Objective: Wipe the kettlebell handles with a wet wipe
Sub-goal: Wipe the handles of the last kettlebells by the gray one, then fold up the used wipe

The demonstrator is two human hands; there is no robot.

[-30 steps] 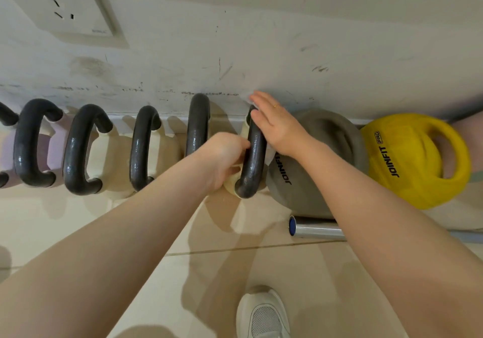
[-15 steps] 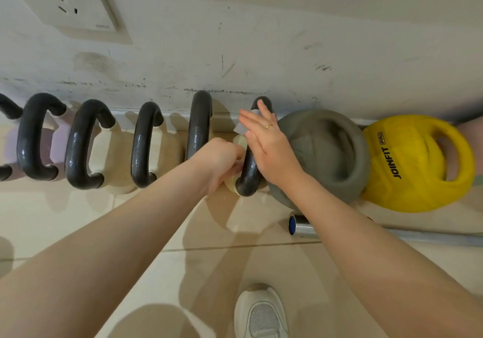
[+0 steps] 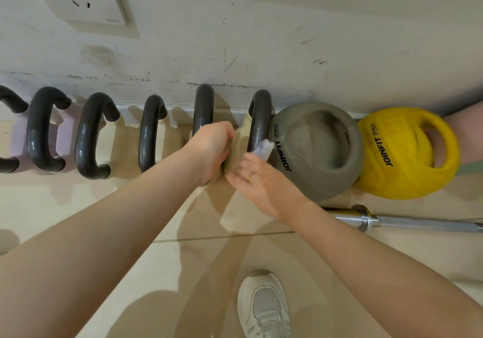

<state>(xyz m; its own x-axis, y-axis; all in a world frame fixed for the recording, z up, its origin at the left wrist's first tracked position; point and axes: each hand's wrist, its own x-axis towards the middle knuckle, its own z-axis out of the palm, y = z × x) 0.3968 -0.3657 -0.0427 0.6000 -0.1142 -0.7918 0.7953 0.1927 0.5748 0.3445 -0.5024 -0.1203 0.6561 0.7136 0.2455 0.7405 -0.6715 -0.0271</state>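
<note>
Reaching down toward a row of kettlebells set on the pale tiled floor (image 3: 183, 272) along the scuffed white wall (image 3: 287, 45), the person works on the rightmost dark curved metal handle (image 3: 258, 123). The right hand (image 3: 264, 183) has its grip closed on a crumpled white wet wipe (image 3: 264, 149), pressed against the near part of that handle. The left hand (image 3: 211, 149) is curled around the beige kettlebell body (image 3: 234, 157) just beside it. A grey rubber medicine ball (image 3: 321, 152) touches the handle's right side, with a yellow one (image 3: 402, 165) beyond.
</note>
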